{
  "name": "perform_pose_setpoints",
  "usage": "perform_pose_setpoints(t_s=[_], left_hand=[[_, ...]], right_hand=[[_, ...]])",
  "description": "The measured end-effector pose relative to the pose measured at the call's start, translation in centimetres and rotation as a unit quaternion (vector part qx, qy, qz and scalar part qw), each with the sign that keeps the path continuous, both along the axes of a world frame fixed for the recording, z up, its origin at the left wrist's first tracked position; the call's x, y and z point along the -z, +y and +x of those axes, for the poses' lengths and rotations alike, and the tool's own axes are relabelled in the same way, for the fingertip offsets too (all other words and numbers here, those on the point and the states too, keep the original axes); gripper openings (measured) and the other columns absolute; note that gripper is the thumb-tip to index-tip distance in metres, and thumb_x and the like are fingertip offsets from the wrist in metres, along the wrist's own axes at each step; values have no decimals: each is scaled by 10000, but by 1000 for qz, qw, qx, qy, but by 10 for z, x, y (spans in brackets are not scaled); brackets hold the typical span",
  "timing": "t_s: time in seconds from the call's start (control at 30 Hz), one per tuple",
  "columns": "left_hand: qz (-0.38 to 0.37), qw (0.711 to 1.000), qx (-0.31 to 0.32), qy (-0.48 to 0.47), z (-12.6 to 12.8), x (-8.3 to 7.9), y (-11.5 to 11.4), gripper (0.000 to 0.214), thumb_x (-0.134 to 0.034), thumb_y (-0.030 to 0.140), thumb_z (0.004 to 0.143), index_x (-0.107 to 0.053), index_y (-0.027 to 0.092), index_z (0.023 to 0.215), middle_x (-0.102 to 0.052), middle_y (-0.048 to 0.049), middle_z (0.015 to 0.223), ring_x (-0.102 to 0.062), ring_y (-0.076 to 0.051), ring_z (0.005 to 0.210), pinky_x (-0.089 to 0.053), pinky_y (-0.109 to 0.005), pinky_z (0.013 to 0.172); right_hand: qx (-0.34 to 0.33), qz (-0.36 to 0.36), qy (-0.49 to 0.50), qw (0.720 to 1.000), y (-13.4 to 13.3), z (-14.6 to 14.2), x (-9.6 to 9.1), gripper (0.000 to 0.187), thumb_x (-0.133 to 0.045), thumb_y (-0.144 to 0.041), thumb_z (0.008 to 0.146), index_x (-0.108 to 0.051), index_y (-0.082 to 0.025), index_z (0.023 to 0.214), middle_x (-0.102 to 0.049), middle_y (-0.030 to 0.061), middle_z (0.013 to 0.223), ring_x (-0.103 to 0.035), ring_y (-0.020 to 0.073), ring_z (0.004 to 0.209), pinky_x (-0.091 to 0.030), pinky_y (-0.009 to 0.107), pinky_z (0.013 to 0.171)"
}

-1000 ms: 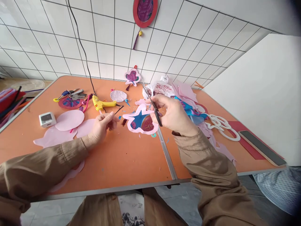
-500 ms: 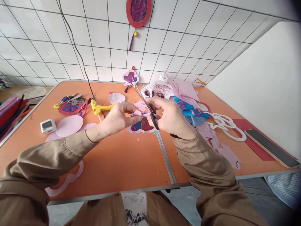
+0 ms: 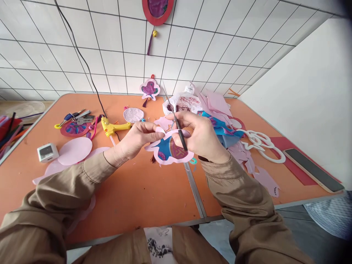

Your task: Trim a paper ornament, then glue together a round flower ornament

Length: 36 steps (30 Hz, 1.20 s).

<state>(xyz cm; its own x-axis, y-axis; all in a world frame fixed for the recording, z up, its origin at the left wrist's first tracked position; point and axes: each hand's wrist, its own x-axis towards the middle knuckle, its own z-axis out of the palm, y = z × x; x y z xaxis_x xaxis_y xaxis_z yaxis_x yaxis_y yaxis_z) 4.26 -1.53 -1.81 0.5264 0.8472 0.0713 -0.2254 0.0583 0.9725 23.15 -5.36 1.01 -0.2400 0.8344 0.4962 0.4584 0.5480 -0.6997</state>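
Over the middle of the table both my hands hold a flat, wavy-edged craft piece (image 3: 165, 151), with a pink border around a blue and purple patterned fabric centre. My left hand (image 3: 134, 141) pinches its upper left edge between thumb and fingers. A pair of scissors (image 3: 172, 106) with black handles is in my right hand (image 3: 199, 135), blades pointing up and away from the piece, looking closed. The right fingers also seem to touch the pink upper edge; the exact grip is hidden. A dark tassel (image 3: 153, 159) hangs under the piece's left side, and a teal loop (image 3: 193, 161) shows at its right.
A yellow glue gun (image 3: 114, 127) lies to the left, near keys (image 3: 84, 119), pink ovals (image 3: 75, 151) and a small white device (image 3: 47, 152). Right are blue fabric (image 3: 217, 124), pink scraps (image 3: 239, 156), white cut-out outlines (image 3: 261, 143) and a phone (image 3: 312, 169).
The craft piece has tilted so that its patterned face shows more fully. The scissors have swung more upright in my right hand. The view has shifted slightly.
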Motion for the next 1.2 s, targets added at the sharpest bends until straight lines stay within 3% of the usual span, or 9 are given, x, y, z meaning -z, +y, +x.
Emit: perform_pose_setpoints(t_s=[0.13, 0.2, 0.3, 0.4, 0.67, 0.83, 0.97, 1.07, 1.2], left_hand=[[99, 988, -92, 77, -7, -6, 2, 212, -801, 344, 736, -766, 136, 718, -683, -39, 671, -557, -112, 599, -417, -225, 541], [82, 983, -138, 91, -12, -6, 5, 353, -748, 435, 787, -727, 129, 611, -648, -46, 598, -521, -98, 532, -369, -214, 479], [-111, 990, -8, 91, -14, -2, 7, 649, -593, 694, 813, -663, 131, 496, -604, -83, 486, -449, -102, 374, -265, -234, 360], [-305, 931, 187, 73, -8, 3, 0, 847, -337, 813, 850, -710, 108, 568, -668, -150, 544, -471, -132, 337, -248, -245, 315], [-427, 861, 276, -22, 1, 6, -30, 930, -92, 667, 966, -768, 35, 872, -759, -208, 741, -627, -189, 416, -398, -259, 323], [-430, 872, 221, -76, 0, 3, -33, 987, -80, 758, 917, -773, 58, 856, -738, -175, 662, -562, -153, 355, -318, -231, 296], [-419, 889, 157, -95, 2, 3, -30, 917, -201, 797, 892, -757, 70, 827, -722, -158, 636, -550, -133, 371, -323, -216, 322], [-425, 891, 132, -88, 5, 5, -30, 673, -335, 609, 975, -720, 88, 793, -703, -131, 613, -527, -114, 375, -336, -204, 343], [-391, 908, 60, -135, 9, 8, -34, 253, -526, 283, 953, -675, 127, 821, -675, -47, 623, -505, -66, 398, -361, -152, 368]], right_hand=[[11, 46, -19, 999, 8, 4, 6, 339, -586, -116, 689, -692, -196, 1002, -634, -18, 736, -560, 118, 627, -489, 252, 581], [22, 98, -42, 994, 12, 8, 10, 360, -579, -103, 691, -701, -206, 1014, -666, -5, 774, -593, 139, 666, -514, 280, 630], [34, 149, -81, 985, 17, 15, 15, 375, -594, -103, 728, -712, -279, 1038, -690, 3, 812, -615, 179, 728, -530, 340, 719], [20, 186, -101, 977, 20, 20, 19, 377, -618, -128, 765, -704, -347, 1059, -698, 4, 836, -634, 208, 769, -528, 387, 774], [-6, 283, -141, 949, 31, 20, 26, 444, -628, -128, 797, -641, -386, 1159, -693, -19, 786, -637, 207, 704, -481, 438, 810], [-29, 327, -107, 939, 31, 15, 25, 472, -598, -102, 810, -627, -403, 1172, -650, -32, 686, -609, 201, 642, -472, 417, 736], [-29, 213, -105, 971, 29, 13, 25, 211, -669, -328, 830, -689, -384, 1032, -627, -2, 676, -629, 225, 689, -485, 461, 830], [-21, 159, -100, 982, 29, 11, 27, 149, -677, -435, 825, -701, -381, 961, -631, 18, 711, -647, 239, 748, -473, 484, 880], [-9, 177, -116, 977, 29, 8, 28, 111, -646, -399, 847, -691, -376, 946, -624, 5, 669, -622, 223, 687, -489, 482, 835]])
